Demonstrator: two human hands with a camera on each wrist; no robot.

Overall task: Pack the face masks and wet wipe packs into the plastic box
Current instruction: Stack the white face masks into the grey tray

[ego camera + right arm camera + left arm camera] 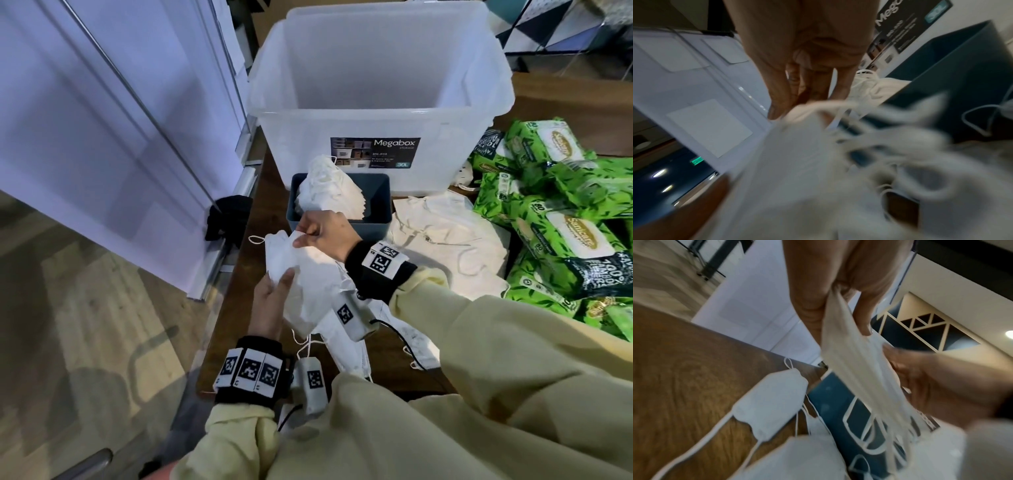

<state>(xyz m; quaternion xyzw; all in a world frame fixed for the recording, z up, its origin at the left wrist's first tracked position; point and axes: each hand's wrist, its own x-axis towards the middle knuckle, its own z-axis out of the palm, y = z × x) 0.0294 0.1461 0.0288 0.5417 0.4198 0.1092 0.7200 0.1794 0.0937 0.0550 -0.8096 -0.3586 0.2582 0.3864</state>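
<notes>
- Face masks [298, 274]: we see a thin stack of white, pleated, soft fabric masks held above the wooden table [239, 308], near its left edge; elastic ear loops dangle from the stack.
- Left hand [274, 294]: thumb and fingers grasp the lower end of the stack; in the left wrist view the fingers [809, 313] pinch the folded edge.
- Right hand [325, 229]: fingertips pinch the upper end of the same stack, the remaining fingers curled.
- Small bin [373, 202]: a grey-blue, rectangular, hard plastic tub just beyond the hands; more white masks [329, 188] stand bundled inside it, rising above its rim.
- Plastic box [376, 113]: translucent, rectangular, smooth-walled, with a dark "Megabox" label on its near wall; it stands directly behind the small bin.
- Loose masks [445, 236]: flat white pieces spread on the table to our right of the hands.
- Wet wipe packs [565, 219]: glossy green, leaf-printed soft pouches heaped at the table's right side, outside the box.
</notes>
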